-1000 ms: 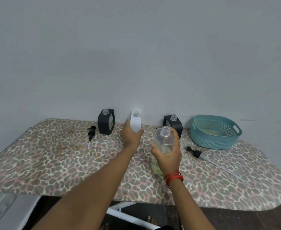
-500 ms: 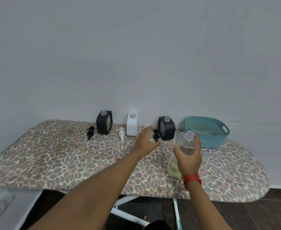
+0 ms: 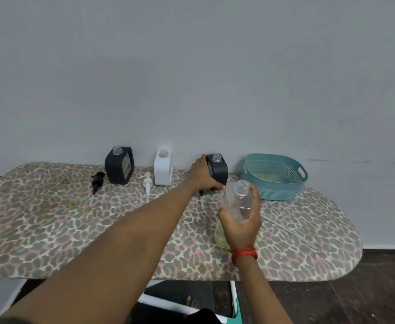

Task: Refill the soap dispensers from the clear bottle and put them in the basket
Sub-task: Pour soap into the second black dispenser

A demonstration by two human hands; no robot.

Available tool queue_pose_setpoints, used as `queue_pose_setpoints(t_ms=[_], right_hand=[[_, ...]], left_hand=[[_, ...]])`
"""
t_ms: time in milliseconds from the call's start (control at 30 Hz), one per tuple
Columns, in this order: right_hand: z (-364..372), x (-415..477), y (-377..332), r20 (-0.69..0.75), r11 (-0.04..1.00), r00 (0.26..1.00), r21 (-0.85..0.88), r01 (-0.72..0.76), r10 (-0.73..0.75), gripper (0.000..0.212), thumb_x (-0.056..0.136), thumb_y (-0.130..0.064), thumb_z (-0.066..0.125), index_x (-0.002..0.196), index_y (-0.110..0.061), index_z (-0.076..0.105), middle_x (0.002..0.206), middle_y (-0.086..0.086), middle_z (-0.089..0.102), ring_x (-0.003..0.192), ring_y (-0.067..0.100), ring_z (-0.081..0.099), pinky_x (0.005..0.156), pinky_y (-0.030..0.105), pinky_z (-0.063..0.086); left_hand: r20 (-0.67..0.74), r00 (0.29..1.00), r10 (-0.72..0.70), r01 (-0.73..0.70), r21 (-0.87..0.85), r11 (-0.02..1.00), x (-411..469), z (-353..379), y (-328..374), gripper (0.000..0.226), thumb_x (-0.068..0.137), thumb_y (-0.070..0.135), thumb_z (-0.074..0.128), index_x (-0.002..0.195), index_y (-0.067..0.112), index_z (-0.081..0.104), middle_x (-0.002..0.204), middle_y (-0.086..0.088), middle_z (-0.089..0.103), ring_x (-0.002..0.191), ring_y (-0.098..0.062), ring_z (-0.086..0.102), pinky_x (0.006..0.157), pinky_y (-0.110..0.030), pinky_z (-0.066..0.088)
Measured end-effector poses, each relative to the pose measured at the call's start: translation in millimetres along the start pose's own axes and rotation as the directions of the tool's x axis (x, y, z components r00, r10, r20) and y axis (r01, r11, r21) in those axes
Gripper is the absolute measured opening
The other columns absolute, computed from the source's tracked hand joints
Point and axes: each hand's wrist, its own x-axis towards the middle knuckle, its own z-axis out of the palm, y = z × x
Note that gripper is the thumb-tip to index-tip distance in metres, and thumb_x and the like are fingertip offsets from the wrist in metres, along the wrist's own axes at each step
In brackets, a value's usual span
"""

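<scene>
The left hand (image 3: pixel 203 175) reaches to the far edge of the leopard-print board (image 3: pixel 51 230) and wraps its fingers around the right black dispenser (image 3: pixel 218 170), which stands uncapped against the wall. The right hand (image 3: pixel 242 222) grasps the clear bottle (image 3: pixel 237 199) around its middle, just near of that dispenser. The bottle's neck is open and tilts toward the far side, with a little yellowish liquid low in its body. The teal basket (image 3: pixel 282 190) sits just to the right of the held dispenser. Further left along the wall stand a white dispenser (image 3: pixel 163 170) and a left black dispenser (image 3: pixel 119 164), both uncapped. A white pump (image 3: pixel 147 184) and a black pump (image 3: pixel 97 181) lie on the board near them. Something dark shows under the left hand, perhaps another pump, though it is too hidden to tell.
</scene>
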Motion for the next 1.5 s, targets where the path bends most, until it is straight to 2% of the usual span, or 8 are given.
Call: queue_pose_setpoints(t_ms=[400, 600, 700, 933, 1100, 1233, 1367, 1500], right_hand=[[1, 0, 3, -0.012, 1.0, 1.0, -0.002, 0.021, -0.021, 0.086, 0.068, -0.026, 0.079, 0.143, -0.043, 0.041, 0.138, -0.03, 0.051, 0.127, -0.001, 0.053, 0.102, 0.013, 0.042], [0, -1, 7, -0.024, 0.999, 0.999, -0.006, -0.032, 0.032, 0.084, 0.069, -0.031, 0.08, 0.143, -0.044, 0.042, 0.139, -0.019, 0.054, 0.128, 0.011, 0.055, 0.101, 0.046, 0.053], [0, -1, 4, -0.021, 0.999, 0.999, 0.009, -0.042, 0.042, 0.082, 0.069, -0.034, 0.08, 0.141, -0.047, 0.042, 0.139, -0.017, 0.056, 0.128, 0.014, 0.056, 0.098, 0.052, 0.053], [4, -2, -12, -0.021, 0.994, 0.995, -0.044, -0.096, 0.095, 0.082, 0.068, -0.036, 0.082, 0.134, -0.061, 0.04, 0.137, -0.001, 0.059, 0.12, 0.022, 0.062, 0.098, 0.048, 0.054], [9, -2, -24, 0.013, 0.992, 0.994, -0.075, -0.103, 0.104, 0.083, 0.073, -0.022, 0.088, 0.13, -0.062, 0.042, 0.136, -0.004, 0.059, 0.116, 0.017, 0.063, 0.093, 0.044, 0.057], [17, -4, -31, 0.147, 0.985, 0.984, -0.152, -0.082, 0.104, 0.082, 0.071, -0.039, 0.088, 0.139, -0.05, 0.042, 0.139, -0.004, 0.056, 0.116, 0.02, 0.062, 0.091, 0.046, 0.058], [33, -6, -38, 0.303, 0.973, 0.952, -0.227, 0.03, 0.041, 0.087, 0.067, -0.07, 0.079, 0.14, -0.047, 0.04, 0.14, -0.015, 0.05, 0.12, 0.007, 0.054, 0.091, 0.025, 0.051], [45, -1, -42, 0.415, 0.96, 0.909, -0.271, 0.075, 0.047, 0.088, 0.067, -0.071, 0.079, 0.141, -0.042, 0.041, 0.137, -0.013, 0.052, 0.117, 0.008, 0.056, 0.089, 0.025, 0.051]], left_hand=[[-0.087, 0.993, 0.076, -0.085, -0.105, 0.991, 13, 8, -11, 0.113, 0.053, 0.037, 0.102, 0.147, 0.012, 0.044, 0.145, -0.01, 0.043, 0.137, -0.028, 0.042, 0.117, -0.045, 0.038], [-0.207, 0.96, 0.189, -0.239, -0.253, 0.937, -12, -7, -2, 0.113, 0.053, 0.028, 0.103, 0.145, 0.014, 0.04, 0.137, -0.003, 0.034, 0.126, -0.015, 0.045, 0.116, -0.034, 0.04], [-0.291, 0.931, 0.22, -0.305, -0.291, 0.907, -43, -26, -13, 0.114, 0.052, 0.03, 0.102, 0.146, 0.018, 0.039, 0.137, -0.001, 0.034, 0.125, -0.009, 0.043, 0.11, -0.022, 0.037], [-0.323, 0.938, 0.123, -0.244, -0.365, 0.898, -153, -50, -89, 0.11, 0.057, 0.048, 0.096, 0.147, 0.027, 0.037, 0.144, 0.01, 0.045, 0.132, -0.006, 0.046, 0.11, -0.027, 0.042], [-0.304, 0.949, 0.082, -0.182, -0.317, 0.931, -193, -76, -145, 0.113, 0.062, 0.037, 0.099, 0.154, 0.018, 0.036, 0.151, 0.0, 0.043, 0.14, -0.015, 0.044, 0.117, -0.04, 0.041], [-0.268, 0.961, 0.063, -0.16, -0.358, 0.92, -206, -95, -174, 0.114, 0.063, 0.038, 0.098, 0.156, 0.02, 0.036, 0.152, 0.003, 0.044, 0.141, -0.013, 0.044, 0.117, -0.045, 0.042], [-0.232, 0.971, 0.057, -0.153, -0.422, 0.893, -210, -97, -184, 0.119, 0.061, 0.047, 0.097, 0.158, 0.024, 0.032, 0.154, 0.009, 0.042, 0.142, -0.007, 0.043, 0.118, -0.04, 0.042], [-0.239, 0.969, 0.067, -0.164, -0.411, 0.897, -210, -94, -189, 0.12, 0.059, 0.047, 0.099, 0.157, 0.023, 0.034, 0.153, 0.009, 0.044, 0.14, -0.007, 0.044, 0.116, -0.034, 0.041]])
